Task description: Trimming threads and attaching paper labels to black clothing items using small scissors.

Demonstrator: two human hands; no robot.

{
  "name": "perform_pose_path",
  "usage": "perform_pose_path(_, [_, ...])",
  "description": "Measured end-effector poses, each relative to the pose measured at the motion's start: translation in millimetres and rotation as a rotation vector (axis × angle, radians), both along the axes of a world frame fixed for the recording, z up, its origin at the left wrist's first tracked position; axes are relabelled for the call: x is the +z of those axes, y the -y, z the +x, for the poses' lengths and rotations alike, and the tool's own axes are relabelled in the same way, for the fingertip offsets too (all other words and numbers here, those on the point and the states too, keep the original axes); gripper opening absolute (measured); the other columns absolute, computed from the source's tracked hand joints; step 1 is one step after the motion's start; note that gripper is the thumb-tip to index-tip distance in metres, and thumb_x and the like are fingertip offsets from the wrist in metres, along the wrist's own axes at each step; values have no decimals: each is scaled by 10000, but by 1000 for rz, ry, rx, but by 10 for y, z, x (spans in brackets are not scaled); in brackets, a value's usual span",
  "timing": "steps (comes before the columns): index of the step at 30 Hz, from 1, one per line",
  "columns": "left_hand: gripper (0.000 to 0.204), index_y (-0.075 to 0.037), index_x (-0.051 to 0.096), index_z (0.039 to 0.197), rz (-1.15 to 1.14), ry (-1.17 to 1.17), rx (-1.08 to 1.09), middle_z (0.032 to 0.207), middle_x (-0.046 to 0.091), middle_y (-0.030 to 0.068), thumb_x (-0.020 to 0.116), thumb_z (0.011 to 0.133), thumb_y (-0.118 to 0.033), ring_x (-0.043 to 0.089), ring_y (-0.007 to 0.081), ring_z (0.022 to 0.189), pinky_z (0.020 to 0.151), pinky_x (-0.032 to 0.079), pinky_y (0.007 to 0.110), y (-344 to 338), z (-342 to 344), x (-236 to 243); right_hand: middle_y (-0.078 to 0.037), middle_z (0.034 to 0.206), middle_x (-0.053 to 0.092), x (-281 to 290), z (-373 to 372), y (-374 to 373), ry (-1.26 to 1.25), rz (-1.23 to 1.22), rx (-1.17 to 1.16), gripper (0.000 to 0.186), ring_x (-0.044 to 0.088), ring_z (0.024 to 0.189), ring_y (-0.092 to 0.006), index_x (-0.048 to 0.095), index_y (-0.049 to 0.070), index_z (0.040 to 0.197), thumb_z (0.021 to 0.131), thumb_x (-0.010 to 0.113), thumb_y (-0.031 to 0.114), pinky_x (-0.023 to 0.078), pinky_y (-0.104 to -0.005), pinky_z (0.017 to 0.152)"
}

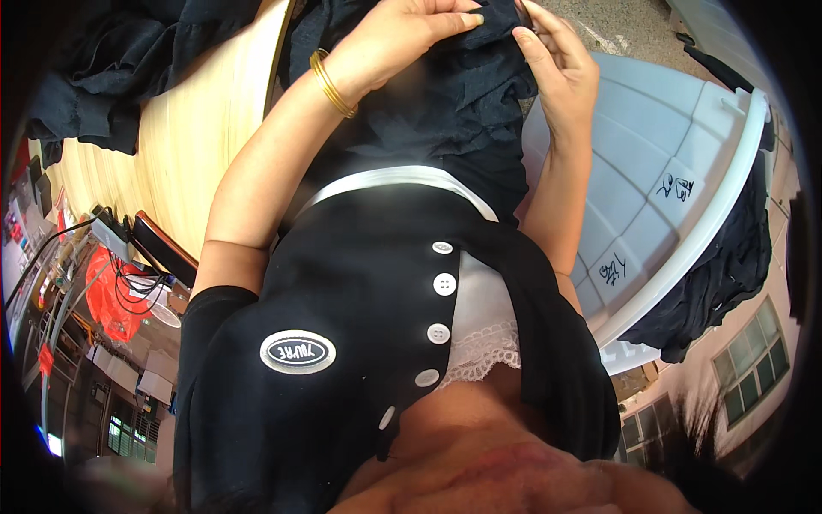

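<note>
Black fabric (402,120) is bunched across my lap at the top of the view. My left hand (411,30), with a gold-coloured bangle on its wrist, pinches the fabric between thumb and fingers near the top edge. My right hand (556,64) grips the right side of the same fabric, thumb up and fingers curled. A small dark sliver shows between its fingers, too hidden to make out. Both hands are a short way apart on the cloth.
A light wooden table (205,103) on my left bears black garments (94,77). Beyond it are cables, a red plastic bag (116,300) and clutter. A large pale blue-grey plastic tub (651,128) stands at my right, with more black cloth (702,283) along its outer side.
</note>
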State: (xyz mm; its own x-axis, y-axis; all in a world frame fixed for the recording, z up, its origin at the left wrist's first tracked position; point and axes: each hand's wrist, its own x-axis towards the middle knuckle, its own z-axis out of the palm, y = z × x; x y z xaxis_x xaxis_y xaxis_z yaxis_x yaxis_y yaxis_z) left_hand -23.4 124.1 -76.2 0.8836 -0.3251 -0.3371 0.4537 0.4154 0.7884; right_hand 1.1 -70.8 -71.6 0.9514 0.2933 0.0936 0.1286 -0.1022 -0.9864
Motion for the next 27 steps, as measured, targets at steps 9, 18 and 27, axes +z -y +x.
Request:
perform_pose_path(9, [308,-47,689,1141,660,423,164,925,681,-10,756,877,-191,615,63,825,755,500,213,163,-70,-232,21,861,665,-179,129,249,-231,164,-32,168,584,756,-38,705,-18,1020,868,741,42,459,-182,676])
perform_pose_path(18, [200,-44,714,1100,123,-23,14,1016,733,44,698,912,-111,677,126,947,917,490,262,7,-61,-167,3,950,623,-124,278,208,-310,3,-168,267,584,887,-71,635,-14,1193,926,638,4,467,-204,779])
perform_pose_path(27, [248,-37,679,1183,151,-15,31,1079,720,63,647,956,-131,663,140,1014,951,492,293,-93,-136,-167,-18,920,607,115,-71,166,266,-415,159,391,574,797,-104,696,127,1223,840,745,69,467,-234,696])
